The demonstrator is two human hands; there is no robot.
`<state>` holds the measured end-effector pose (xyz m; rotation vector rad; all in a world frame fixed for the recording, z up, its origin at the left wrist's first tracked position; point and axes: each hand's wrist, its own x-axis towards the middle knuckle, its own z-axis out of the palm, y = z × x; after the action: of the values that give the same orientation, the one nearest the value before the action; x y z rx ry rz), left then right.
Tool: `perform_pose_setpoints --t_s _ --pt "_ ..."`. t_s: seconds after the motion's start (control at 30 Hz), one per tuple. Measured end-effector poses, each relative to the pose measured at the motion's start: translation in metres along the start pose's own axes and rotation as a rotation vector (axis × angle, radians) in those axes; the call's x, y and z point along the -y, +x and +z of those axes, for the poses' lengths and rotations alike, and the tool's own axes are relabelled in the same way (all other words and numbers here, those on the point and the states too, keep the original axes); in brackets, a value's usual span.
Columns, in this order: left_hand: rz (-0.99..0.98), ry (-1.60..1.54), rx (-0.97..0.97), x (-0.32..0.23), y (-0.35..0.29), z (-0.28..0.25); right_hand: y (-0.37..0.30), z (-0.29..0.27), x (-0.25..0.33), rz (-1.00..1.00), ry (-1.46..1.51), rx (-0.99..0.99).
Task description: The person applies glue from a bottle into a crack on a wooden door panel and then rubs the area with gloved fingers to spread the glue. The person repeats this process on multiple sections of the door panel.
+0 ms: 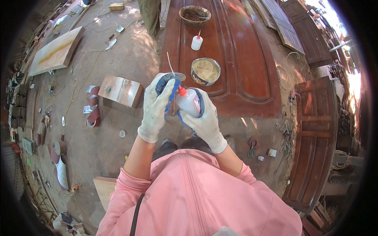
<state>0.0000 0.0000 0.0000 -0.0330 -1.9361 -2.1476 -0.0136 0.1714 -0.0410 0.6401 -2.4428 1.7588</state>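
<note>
My right hand [205, 120], in a white knit glove with a blue palm, wraps round a white squeeze bottle [188, 103]. The bottle tilts up to the left, its red cap [181, 90] toward my other hand. My left hand [154, 103], in a matching glove, is closed beside the cap, its thumb close to the red nozzle. A grey flat piece with a rounded edge [180, 76] shows at its fingertips. A thin pale stem [170, 62] rises there; whether it belongs to the bottle is unclear. Exactly what the left fingers grip is hidden.
A brown panelled wooden door [244, 67] lies ahead, bearing an open tin [206, 71], a second white bottle [197, 42] and a bowl of dark material [195, 15]. A person's leg [149, 17] stands beside it. Wooden blocks [120, 89], sanding belts [93, 107] and cords litter the floor.
</note>
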Motion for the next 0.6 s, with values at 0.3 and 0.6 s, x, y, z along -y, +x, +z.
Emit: perform_pose_setpoints --t_s 0.3,0.6 --pt "-0.086 0.132 -0.123 -0.018 -0.006 0.001 -0.003 0.011 0.011 -0.223 -0.492 -0.231" --pt "-0.095 -0.030 -0.073 -0.007 -0.013 -0.015 -0.011 0.020 0.024 -0.107 -0.291 -0.164"
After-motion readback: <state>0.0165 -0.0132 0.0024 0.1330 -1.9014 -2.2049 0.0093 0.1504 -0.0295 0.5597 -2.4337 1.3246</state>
